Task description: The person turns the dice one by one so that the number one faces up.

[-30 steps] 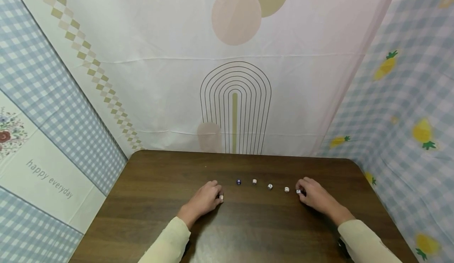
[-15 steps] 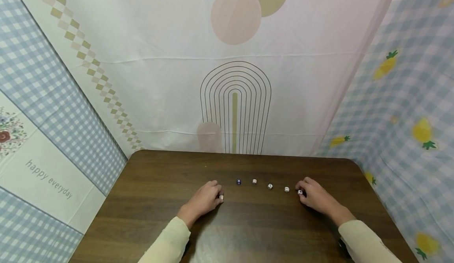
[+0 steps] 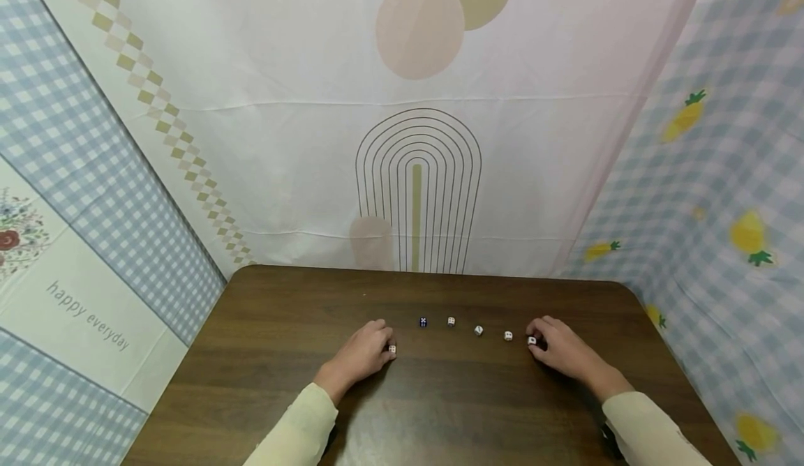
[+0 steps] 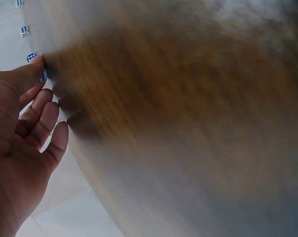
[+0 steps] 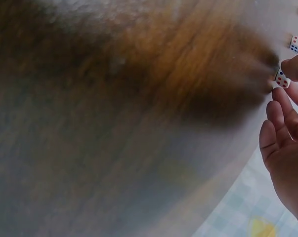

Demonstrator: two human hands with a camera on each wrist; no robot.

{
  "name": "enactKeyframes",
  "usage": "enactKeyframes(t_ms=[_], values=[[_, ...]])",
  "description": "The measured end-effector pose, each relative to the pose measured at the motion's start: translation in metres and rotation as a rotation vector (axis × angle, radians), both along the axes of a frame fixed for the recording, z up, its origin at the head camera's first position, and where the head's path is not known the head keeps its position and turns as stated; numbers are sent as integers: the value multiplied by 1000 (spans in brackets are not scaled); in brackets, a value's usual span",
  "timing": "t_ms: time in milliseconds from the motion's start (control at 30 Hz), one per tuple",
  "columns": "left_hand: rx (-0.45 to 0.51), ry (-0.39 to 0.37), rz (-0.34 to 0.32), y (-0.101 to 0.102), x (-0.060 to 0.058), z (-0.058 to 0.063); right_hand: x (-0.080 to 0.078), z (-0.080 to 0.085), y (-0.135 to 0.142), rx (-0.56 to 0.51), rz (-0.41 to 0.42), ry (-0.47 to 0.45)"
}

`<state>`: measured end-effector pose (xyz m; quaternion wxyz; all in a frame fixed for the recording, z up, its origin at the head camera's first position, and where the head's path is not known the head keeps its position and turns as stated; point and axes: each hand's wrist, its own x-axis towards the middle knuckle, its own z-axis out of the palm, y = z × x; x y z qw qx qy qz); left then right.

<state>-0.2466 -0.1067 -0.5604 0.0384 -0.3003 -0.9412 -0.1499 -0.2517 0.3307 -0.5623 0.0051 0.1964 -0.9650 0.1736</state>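
One white die (image 3: 392, 349) is at the left end of a bent row, and your left hand (image 3: 360, 349) pinches it between thumb and finger. Your right hand (image 3: 560, 347) pinches the right-end die (image 3: 532, 340) the same way; it is white too, with red and blue dots. Between your hands, a blue die (image 3: 423, 321) and three white dice (image 3: 479, 330) sit on the brown wooden table (image 3: 440, 410). The blue one is nearest your left hand. You wear pale yellow sleeves (image 3: 634, 424). A white cloth (image 3: 283, 173) hangs behind the table.
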Motion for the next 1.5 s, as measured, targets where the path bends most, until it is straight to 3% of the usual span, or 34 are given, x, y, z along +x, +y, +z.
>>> enactKeyframes(t_ms=[400,667,967,1233,1500], values=[[0,7,-1,0,-1,-2,-3,1,0,-11,13,1],[-4,-7,0,0,-1,-2,-8,11,-10,-24,24,84],[-2,-4,-5,0,-2,-2,-4,25,-45,-39,86,162],[1,-8,-8,0,-1,1,-4,28,-80,-56,180,222],[-13,-22,-1,0,-1,-1,-3,23,-117,-53,246,182]])
